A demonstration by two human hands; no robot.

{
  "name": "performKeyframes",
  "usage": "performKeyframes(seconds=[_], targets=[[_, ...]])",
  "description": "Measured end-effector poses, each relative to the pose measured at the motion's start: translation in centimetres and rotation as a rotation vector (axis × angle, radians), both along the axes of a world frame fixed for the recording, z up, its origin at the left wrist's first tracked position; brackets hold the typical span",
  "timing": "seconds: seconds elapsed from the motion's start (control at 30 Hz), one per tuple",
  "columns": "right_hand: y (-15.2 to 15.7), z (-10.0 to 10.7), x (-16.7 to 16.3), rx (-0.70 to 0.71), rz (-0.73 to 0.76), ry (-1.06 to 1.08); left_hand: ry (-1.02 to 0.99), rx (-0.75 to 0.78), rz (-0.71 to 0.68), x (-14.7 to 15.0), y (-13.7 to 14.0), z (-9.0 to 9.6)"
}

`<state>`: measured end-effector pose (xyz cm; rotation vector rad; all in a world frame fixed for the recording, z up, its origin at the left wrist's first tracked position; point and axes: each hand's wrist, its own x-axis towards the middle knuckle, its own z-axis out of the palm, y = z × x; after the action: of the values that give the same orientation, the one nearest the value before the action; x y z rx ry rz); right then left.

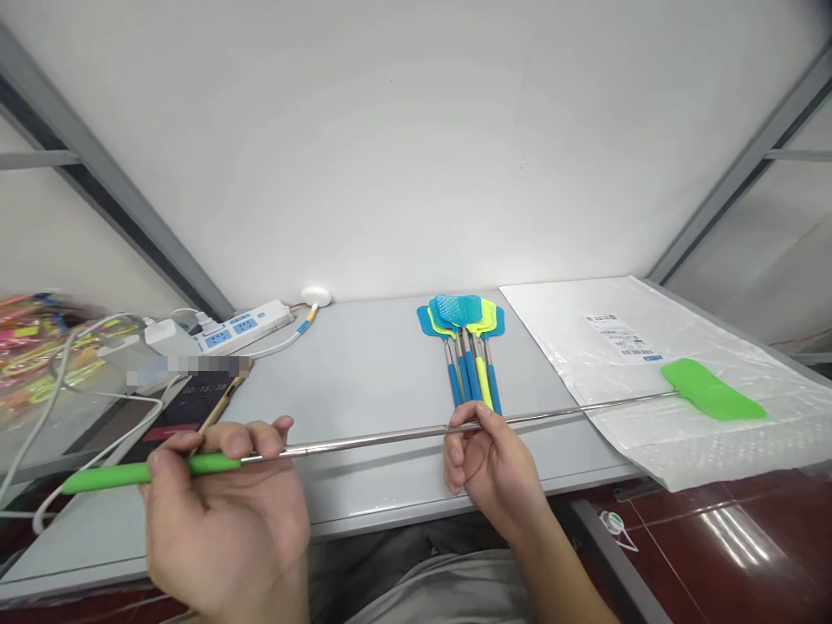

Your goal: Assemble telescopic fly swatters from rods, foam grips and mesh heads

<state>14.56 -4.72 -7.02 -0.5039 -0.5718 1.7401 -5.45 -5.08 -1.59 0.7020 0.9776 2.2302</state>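
Note:
A green fly swatter [383, 438] with an extended telescopic metal rod stretches across the view, above the table's front part. My left hand [227, 511] is closed around its green handle, near where the rod begins. Farther along, my right hand [490, 459] pinches the metal rod between thumb and fingers. The flat green head of the swatter lies to the right, over a white bubble mailer. Just beyond my right hand is a bunch of blue and yellow fly swatters [468, 355], heads toward the wall, with short rods.
The white bubble mailer [552, 321] with a printed label covers the table's right side and overhangs its front edge. On the left are a power strip [260, 322], white cables, a phone [188, 403] and a plastic bag of colourful items [39, 364]. Grey metal posts flank the table.

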Motion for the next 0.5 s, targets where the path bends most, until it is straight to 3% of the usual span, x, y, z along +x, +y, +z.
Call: performKeyframes(seconds=[0.23, 0.4, 0.5], targets=[[-0.4, -0.2, -0.2, 0.025, 0.009, -0.113, 0.191, -0.028, 0.015, -1.1, -2.1, -2.7], [-0.6, 0.0, -0.4, 0.031, -0.027, -0.235, 0.104, -0.124, -0.066, -1.8, -3.3, -5.3], [-0.7, 0.1, -0.5, 0.061, -0.048, -0.269, 0.068, -0.164, -0.084, -2.0, -3.5, -5.8]])
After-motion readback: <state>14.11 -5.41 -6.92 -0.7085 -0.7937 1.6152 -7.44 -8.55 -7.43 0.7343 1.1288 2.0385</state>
